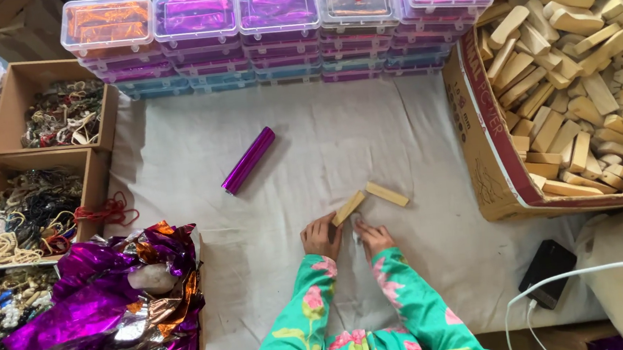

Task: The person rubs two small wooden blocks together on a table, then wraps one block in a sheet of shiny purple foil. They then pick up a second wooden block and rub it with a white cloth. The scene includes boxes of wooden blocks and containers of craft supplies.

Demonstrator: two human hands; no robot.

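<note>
Item: wooden block (349, 208), long axis running up-right, its lower end pinched by my left hand (321, 236). Right hand (373, 236) just beside, fingers curled, seemingly empty. Second block (387, 194) lies up-right, nearer the right hand.

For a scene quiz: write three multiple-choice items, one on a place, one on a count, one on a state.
1. Where does the purple foil roll lie?
A. on the white cloth
B. in the block carton
C. on the plastic boxes

2. How many wooden blocks lie loose by the hands?
A. two
B. four
C. six

3. What does the left hand touch?
A. a bead string
B. a wooden block
C. nothing

Answers: 1 A, it lies alone on the white cloth; 2 A, two pale sticks there; 3 B, fingertips meet the block.
</note>
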